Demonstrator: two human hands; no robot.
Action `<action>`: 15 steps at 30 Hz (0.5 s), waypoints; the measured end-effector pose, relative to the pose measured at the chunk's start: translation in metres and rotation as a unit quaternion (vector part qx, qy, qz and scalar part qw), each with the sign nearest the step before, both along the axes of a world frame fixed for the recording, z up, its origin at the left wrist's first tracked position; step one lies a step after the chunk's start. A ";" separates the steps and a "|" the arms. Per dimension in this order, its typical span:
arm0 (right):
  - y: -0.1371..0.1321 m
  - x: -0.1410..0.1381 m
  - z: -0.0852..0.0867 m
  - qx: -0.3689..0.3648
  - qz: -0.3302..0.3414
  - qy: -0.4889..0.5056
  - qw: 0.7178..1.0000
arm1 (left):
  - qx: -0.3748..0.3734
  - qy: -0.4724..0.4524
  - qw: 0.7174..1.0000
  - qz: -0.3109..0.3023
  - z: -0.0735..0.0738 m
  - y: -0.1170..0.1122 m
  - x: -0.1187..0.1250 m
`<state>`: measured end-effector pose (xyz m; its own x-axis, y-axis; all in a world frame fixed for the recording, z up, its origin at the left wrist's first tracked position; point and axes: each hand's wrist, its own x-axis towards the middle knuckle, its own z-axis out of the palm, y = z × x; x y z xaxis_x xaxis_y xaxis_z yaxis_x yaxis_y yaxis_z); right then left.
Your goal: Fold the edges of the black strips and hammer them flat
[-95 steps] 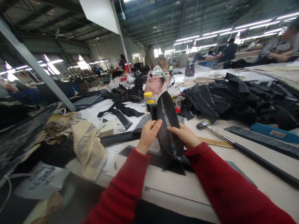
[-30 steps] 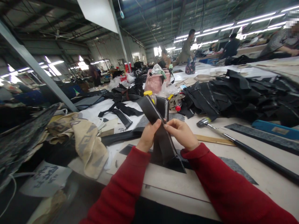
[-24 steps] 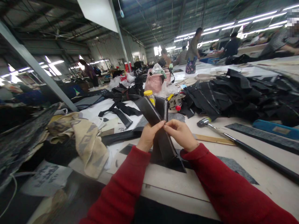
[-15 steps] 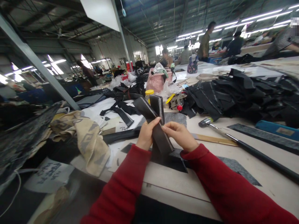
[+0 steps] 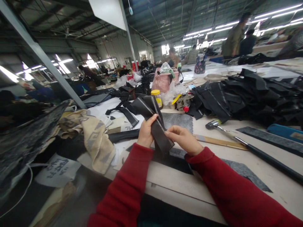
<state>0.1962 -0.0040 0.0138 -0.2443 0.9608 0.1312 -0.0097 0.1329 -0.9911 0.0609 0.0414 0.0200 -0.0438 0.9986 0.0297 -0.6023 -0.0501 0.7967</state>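
Black strip point(image 5: 161, 136) is held above the pale tabletop point(image 5: 200, 126): left hand point(image 5: 145, 133) fingers closed around it, right hand point(image 5: 184, 138) fingers pinched at its edge. Black pieces point(image 5: 246, 97) are heaped at right; ceiling lights point(image 5: 279, 11) run beyond.

The black strip point(image 5: 162, 137) looks like smooth leather or leatherlike sheeting, with a low sheen and a rougher, whitish line along its edge. The heap of black pieces point(image 5: 224, 97) has a similar finish, partly satiny, partly matt. The red sleeves point(image 5: 132, 170) are matt knitted cloth; the beige towel point(image 5: 100, 148) is soft, napped fabric. The grey piece point(image 5: 177, 121) looks felted, mottled and dull. The hammer point(image 5: 233, 137) has a glossy metal shaft and a smooth black handle. The flat stick point(image 5: 220, 142) appears to be wood. The jar lid point(image 5: 155, 92) is smooth yellow plastic, the clear bag point(image 5: 174, 93) crinkled, shiny film, and the handwritten sheet point(image 5: 58, 172) matt paper.
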 end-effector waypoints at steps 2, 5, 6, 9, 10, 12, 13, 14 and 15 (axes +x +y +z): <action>0.000 0.000 0.000 -0.005 0.004 0.005 1.000 | 0.004 0.002 1.000 0.004 0.001 0.000 -0.001; 0.000 0.001 -0.001 -0.009 0.004 -0.002 1.000 | 0.017 -0.001 1.000 0.012 0.001 0.001 -0.003; 0.000 0.000 -0.001 -0.011 0.006 -0.008 1.000 | 0.024 -0.006 1.000 0.020 0.001 0.002 -0.004; 0.000 0.000 -0.001 -0.019 0.020 -0.026 0.999 | 0.044 -0.025 0.997 0.055 0.003 0.005 -0.010; -0.001 -0.001 0.000 -0.022 0.024 -0.029 0.999 | 0.046 -0.027 0.996 0.065 0.003 0.006 -0.012; -0.002 -0.001 0.001 -0.027 0.029 -0.032 0.999 | 0.042 -0.030 0.995 0.079 0.004 0.008 -0.015; -0.003 -0.002 0.002 -0.030 0.030 -0.034 0.999 | 0.040 -0.035 0.995 0.086 0.004 0.009 -0.016; -0.003 -0.002 0.003 -0.032 0.031 -0.035 0.998 | 0.038 -0.042 0.994 0.093 0.004 0.010 -0.017; -0.004 -0.001 0.003 -0.033 0.032 -0.037 0.998 | 0.038 -0.049 0.993 0.101 0.004 0.011 -0.018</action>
